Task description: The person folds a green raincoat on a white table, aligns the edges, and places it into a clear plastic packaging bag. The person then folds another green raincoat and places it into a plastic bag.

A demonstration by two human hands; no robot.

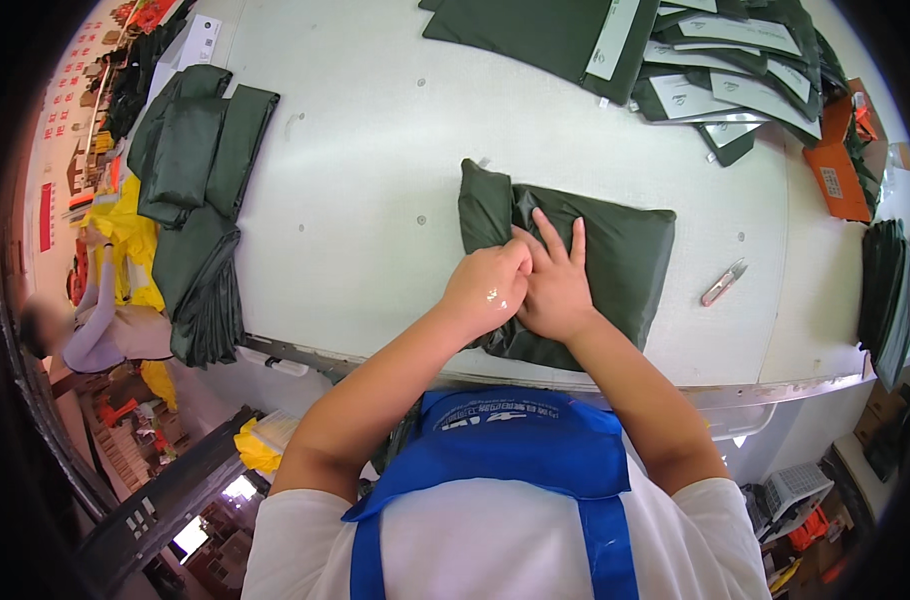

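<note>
A dark green folded piece of fabric (pixel 630 260), perhaps a garment, lies on the white table right before me. Its left part is folded into a narrower flap (pixel 487 200). My left hand (pixel 485 290) is closed at the edge of this flap, fingers curled, with some cloth apparently in its grip. Against it, my right hand (pixel 557 285) lies on the fabric with its fingers spread, pressing down near the fold. The left fingertips are partly hidden by the right hand. To the right of the bundle rests a pair of small thread snips (pixel 723 283).
Dark green folded pieces (pixel 190 150) are heaped along the table's left side. Flat dark green packs with white labels (pixel 725 90) pile up at the far right, beside an orange box (pixel 840 165). A person (pixel 115 330) handles yellow material (pixel 125 240) beyond the left edge.
</note>
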